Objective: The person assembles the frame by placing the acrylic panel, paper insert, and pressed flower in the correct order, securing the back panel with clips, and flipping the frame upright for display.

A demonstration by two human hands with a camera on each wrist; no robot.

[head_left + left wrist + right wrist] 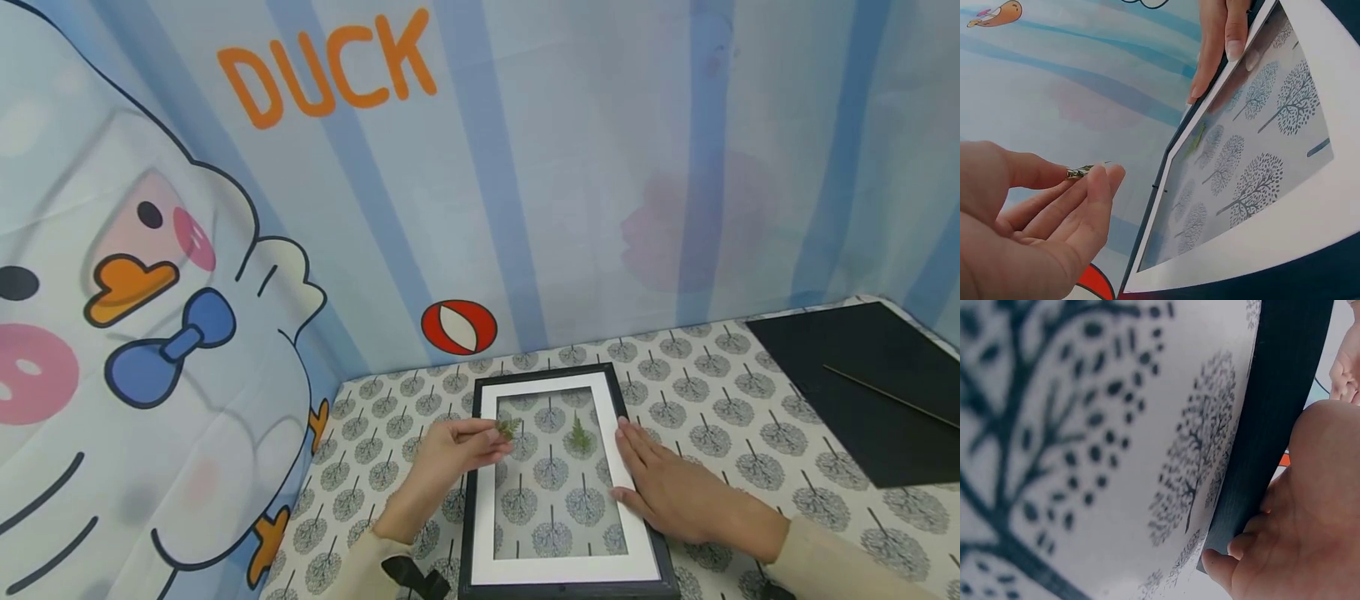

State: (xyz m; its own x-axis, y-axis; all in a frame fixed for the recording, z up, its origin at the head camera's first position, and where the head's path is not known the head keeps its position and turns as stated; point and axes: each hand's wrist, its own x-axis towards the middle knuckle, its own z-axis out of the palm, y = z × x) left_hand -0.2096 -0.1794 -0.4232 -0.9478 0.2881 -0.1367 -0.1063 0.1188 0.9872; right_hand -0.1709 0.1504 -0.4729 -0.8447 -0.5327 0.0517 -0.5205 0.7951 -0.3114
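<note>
A black picture frame (570, 589) with a white mat (558, 570) lies on the table, its clear pane showing the tree-print cloth beneath. My left hand (453, 454) pinches a small green fern sprig (510, 428) between thumb and fingers, above the pane's upper left part. In the left wrist view, the sprig (1080, 171) shows edge-on at the fingertips. Another fern leaf (578, 436) lies in the upper right of the pane. My right hand (667, 483) rests on the frame's right side, fingers extended over the mat; its palm is beside the black edge in the right wrist view.
A black sheet (847, 375) lies at the table's right, with a thin brown stick (888, 395) across it. The tree-print tablecloth (757, 458) runs back to a blue striped curtain (585, 167) with a large cartoon duck (225, 417) at the left.
</note>
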